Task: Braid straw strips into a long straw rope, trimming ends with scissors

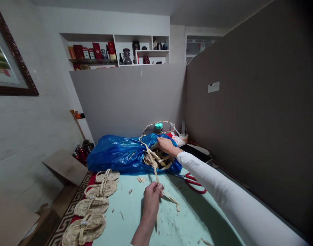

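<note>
My left hand (152, 196) is closed around a braided straw cord (154, 167), with loose strand ends sticking out below the fingers. The cord runs up over the mouth of a blue plastic bag (115, 153) and loops in the air behind it. At the bag's opening, my right hand (168, 146) pinches what looks like the bag's upper edge. Dry straw strips (162, 160) fill the opening just under that hand. Red-handled scissors (194, 183) lie on the table, below the right forearm.
Several woven straw sandals (91, 206) line the table's left edge. Straw scraps (141, 179) dot the pale green tabletop (125, 218). Behind the bag stand a jar with a turquoise lid (158, 127) and a dark tablet-like slab (196, 153). Grey panels (130, 99) enclose the back and right.
</note>
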A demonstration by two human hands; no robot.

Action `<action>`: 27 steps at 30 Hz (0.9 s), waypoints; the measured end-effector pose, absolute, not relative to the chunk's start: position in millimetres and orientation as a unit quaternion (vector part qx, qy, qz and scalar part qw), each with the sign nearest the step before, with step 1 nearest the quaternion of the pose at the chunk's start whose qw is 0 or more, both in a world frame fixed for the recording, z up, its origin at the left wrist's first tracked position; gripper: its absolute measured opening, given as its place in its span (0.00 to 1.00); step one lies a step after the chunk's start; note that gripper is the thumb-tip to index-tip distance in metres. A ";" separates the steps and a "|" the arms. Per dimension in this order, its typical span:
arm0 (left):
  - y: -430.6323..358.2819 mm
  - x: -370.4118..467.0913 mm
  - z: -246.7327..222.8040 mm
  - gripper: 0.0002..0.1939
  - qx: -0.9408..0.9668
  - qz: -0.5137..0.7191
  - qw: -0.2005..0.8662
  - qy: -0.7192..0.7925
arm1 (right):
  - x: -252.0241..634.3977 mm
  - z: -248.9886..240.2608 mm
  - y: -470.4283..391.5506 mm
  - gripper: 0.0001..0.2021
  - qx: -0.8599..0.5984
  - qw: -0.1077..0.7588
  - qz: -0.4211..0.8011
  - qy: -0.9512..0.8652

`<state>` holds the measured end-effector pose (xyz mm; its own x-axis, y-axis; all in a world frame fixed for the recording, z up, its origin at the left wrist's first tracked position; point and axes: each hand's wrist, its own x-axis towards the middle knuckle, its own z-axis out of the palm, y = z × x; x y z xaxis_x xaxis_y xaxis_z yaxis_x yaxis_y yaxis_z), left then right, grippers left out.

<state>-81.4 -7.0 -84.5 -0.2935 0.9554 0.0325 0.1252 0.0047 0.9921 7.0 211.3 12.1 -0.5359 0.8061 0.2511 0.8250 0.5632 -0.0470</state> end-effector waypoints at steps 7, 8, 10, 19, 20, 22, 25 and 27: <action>-8.2 -81.3 -83.2 0.14 0.454 0.543 0.382 0.594 | 27.2 12.8 225.2 0.15 -0.436 0.199 0.051 -0.876; -8.4 -81.4 -83.5 0.14 0.454 0.543 0.382 0.594 | 31.7 15.2 226.2 0.13 -0.426 0.207 0.070 -0.878; -8.7 -81.7 -84.2 0.14 0.454 0.543 0.382 0.595 | 42.4 22.1 226.6 0.08 -0.413 0.233 0.104 -0.874; -8.8 -82.8 -84.5 0.15 0.445 0.550 0.399 0.584 | 99.3 36.1 180.5 0.18 -0.385 0.384 0.324 -0.774; -8.9 -83.2 -84.5 0.15 0.442 0.552 0.403 0.581 | 101.7 30.7 169.3 0.19 -0.380 0.390 0.354 -0.760; -9.3 -84.0 -84.5 0.15 0.434 0.557 0.411 0.576 | 103.0 16.4 145.1 0.19 -0.374 0.393 0.410 -0.733; -10.4 -84.5 -83.9 0.16 0.416 0.571 0.425 0.566 | 99.1 -8.7 107.1 0.17 -0.369 0.388 0.477 -0.697; -12.0 -83.5 -82.1 0.16 0.405 0.581 0.434 0.557 | 94.5 -23.6 83.2 0.17 -0.361 0.380 0.507 -0.684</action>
